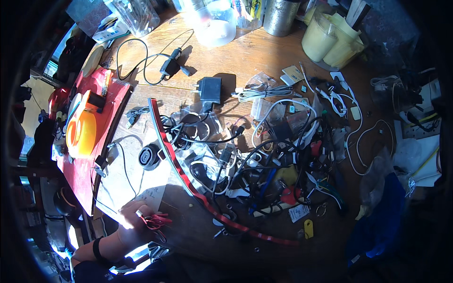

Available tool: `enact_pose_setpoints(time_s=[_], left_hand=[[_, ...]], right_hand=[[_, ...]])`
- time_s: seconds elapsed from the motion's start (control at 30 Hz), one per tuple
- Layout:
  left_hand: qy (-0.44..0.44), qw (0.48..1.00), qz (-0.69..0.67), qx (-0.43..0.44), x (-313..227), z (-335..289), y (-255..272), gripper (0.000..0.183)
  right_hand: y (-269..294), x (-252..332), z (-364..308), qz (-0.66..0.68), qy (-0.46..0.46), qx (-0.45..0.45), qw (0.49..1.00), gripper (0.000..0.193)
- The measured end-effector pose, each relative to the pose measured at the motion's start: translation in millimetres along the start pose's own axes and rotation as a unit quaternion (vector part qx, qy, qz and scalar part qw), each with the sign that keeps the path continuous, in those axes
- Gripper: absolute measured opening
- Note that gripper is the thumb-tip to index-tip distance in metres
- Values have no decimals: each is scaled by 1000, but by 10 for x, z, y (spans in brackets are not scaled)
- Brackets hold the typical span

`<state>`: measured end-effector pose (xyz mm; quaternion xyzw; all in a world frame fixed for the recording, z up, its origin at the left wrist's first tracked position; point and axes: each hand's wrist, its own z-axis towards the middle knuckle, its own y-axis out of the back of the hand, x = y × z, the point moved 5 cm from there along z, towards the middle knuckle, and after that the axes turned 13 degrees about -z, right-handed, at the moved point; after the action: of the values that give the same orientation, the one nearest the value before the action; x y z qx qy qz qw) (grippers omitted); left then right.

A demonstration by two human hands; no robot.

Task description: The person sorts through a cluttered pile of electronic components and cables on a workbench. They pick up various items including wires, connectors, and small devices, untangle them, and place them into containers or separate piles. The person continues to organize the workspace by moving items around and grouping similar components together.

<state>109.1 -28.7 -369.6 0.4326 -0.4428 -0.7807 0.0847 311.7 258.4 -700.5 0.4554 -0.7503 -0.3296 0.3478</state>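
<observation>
toward the left edge of the desk (264,59), an orange rounded thing (86,132) sits on a red board (78,172). by the near left corner, the left hand (133,214) has its grip closed on a bundle of thin red wires (158,220). a bent red strip (200,200) curves toward the near edge, below a tangled cable heap (269,167). the right hand's grip i cannot tell.

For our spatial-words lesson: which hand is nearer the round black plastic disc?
Left. The left hand, holding thin red wires, is below the disc in the picture; no right hand shows.
</observation>
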Motion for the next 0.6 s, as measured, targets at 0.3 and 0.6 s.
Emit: enact_pose_setpoints(time_s=[0.3, 0.6], left_hand=[[96, 989, -67, 87, -235, 95, 211, 31], [100, 717, -683, -93, -873, 711, 606, 33]], right_hand=[[1009, 183, -1005, -144, 165, 44, 975, 39], [3595, 1001, -1627, 198, 220, -109, 949, 28]])
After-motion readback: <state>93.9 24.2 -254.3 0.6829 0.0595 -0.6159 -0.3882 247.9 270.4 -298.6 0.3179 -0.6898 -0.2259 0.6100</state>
